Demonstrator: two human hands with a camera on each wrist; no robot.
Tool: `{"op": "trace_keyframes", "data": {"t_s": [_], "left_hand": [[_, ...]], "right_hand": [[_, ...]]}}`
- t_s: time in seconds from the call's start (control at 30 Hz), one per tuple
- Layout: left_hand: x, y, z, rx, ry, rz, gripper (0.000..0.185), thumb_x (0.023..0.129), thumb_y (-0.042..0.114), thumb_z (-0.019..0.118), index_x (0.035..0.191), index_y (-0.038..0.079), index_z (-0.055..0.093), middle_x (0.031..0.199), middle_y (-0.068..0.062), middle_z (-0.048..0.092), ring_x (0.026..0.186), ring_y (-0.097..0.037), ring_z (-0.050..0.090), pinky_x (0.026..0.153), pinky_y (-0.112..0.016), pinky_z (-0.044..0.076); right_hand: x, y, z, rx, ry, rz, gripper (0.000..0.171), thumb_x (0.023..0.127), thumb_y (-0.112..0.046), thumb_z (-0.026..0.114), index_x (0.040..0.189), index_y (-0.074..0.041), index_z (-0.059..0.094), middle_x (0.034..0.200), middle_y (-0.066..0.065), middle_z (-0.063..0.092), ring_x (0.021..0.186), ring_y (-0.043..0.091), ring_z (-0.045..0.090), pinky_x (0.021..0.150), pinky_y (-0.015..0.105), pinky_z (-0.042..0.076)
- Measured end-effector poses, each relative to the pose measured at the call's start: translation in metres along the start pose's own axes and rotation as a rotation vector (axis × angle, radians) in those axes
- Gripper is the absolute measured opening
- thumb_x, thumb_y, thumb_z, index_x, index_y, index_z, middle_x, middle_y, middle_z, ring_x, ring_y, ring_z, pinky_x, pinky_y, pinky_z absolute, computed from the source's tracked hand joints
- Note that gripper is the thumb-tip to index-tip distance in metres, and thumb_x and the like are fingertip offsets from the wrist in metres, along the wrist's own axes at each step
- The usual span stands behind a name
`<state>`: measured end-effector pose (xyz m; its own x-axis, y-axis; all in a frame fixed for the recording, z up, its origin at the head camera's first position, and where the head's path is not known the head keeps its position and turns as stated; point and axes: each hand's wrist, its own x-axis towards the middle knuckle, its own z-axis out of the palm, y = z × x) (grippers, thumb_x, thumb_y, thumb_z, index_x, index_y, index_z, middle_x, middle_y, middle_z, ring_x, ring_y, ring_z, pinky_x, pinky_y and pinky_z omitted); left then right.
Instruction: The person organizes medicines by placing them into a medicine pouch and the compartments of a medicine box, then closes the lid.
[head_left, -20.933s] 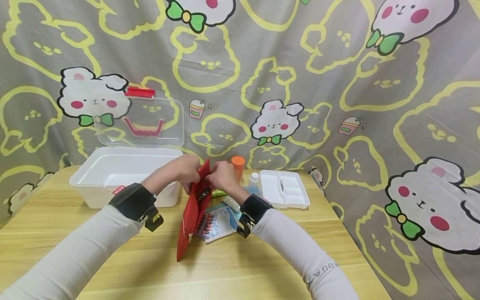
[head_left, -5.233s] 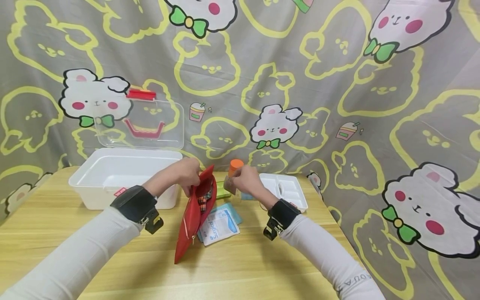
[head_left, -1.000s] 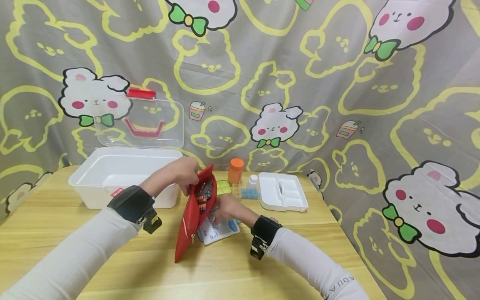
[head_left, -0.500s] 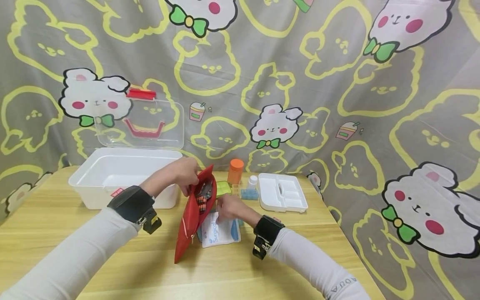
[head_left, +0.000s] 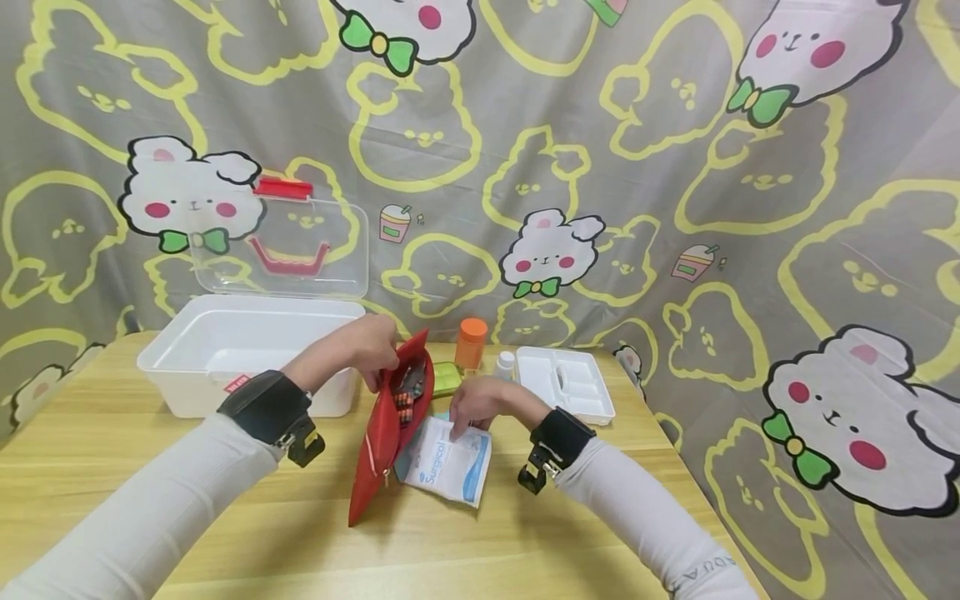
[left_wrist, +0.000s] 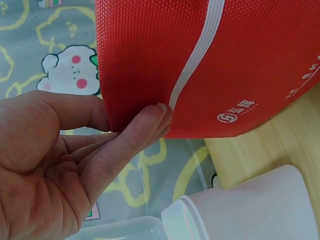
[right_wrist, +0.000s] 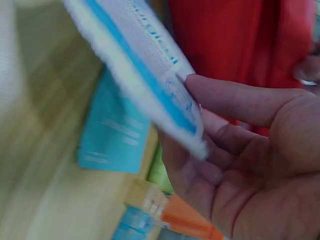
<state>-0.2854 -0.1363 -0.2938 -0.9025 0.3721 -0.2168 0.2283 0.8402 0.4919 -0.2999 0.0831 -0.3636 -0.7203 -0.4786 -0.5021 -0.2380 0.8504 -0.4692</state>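
My left hand [head_left: 371, 346] pinches the top edge of a red zip pouch [head_left: 381, 437], holding it upright with its mouth open to the right. In the left wrist view, thumb and fingers lie on either side of the pouch edge. Inside the mouth I see orange-and-dark capsules in a pack [head_left: 405, 407]. My right hand [head_left: 480, 402] pinches the end of a white and blue packet printed "Surgical" [head_left: 446, 462], tilted just right of the pouch. Under it lies a teal packet [right_wrist: 112, 132], seen best in the right wrist view.
An open white box [head_left: 247, 350] with its clear lid raised stands at the left. Behind my right hand are an orange bottle [head_left: 471, 343], a small white bottle [head_left: 505, 364], a green case [head_left: 447, 379] and a white divided tray [head_left: 566, 383].
The right hand, earlier lower against the pouch, now grips the Surgical packet and has drawn it rightward, lifting and turning it. The left hand and pouch stay in place.
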Motion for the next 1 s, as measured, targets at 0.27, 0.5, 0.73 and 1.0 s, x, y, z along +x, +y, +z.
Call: {"op": "trace_keyframes", "data": {"t_s": [0.27,0.5,0.73,1.0], "left_hand": [[-0.001,-0.001,-0.001,-0.016,-0.002,0.003,0.015,0.084,-0.006,0.054,0.077,-0.004,0.067,0.066,-0.012,0.072,0.058,-0.021,0.074,0.058,-0.026,0.061],[-0.001,-0.001,0.000,-0.007,0.007,0.003,0.014,0.085,-0.005,0.055,0.075,-0.003,0.065,0.065,-0.011,0.072,0.058,-0.019,0.074,0.061,-0.029,0.062],[-0.001,-0.001,0.000,-0.005,0.009,-0.003,0.014,0.084,-0.005,0.055,0.076,-0.004,0.066,0.066,-0.012,0.072,0.058,-0.020,0.074,0.059,-0.027,0.062],[0.001,0.001,0.002,0.006,0.015,-0.003,0.015,0.084,-0.005,0.056,0.072,-0.003,0.065,0.063,-0.012,0.072,0.057,-0.020,0.074,0.056,-0.025,0.060]], "right_hand": [[-0.021,-0.003,-0.032,0.147,0.019,-0.022,0.011,0.086,-0.005,0.073,0.096,-0.003,0.068,0.091,0.007,0.072,0.078,0.016,0.069,0.065,0.025,0.057],[-0.034,-0.005,-0.054,0.240,0.209,-0.067,0.036,0.087,-0.009,0.067,0.121,0.003,0.066,0.103,0.014,0.072,0.083,0.020,0.072,0.067,0.025,0.058],[-0.039,-0.009,-0.066,0.344,0.347,-0.121,0.029,0.087,-0.009,0.063,0.113,0.003,0.067,0.104,0.018,0.072,0.081,0.023,0.073,0.065,0.026,0.060],[-0.033,-0.015,-0.056,0.503,0.398,-0.147,0.032,0.085,-0.009,0.066,0.115,0.005,0.067,0.101,0.019,0.071,0.079,0.023,0.072,0.062,0.026,0.060]]}}
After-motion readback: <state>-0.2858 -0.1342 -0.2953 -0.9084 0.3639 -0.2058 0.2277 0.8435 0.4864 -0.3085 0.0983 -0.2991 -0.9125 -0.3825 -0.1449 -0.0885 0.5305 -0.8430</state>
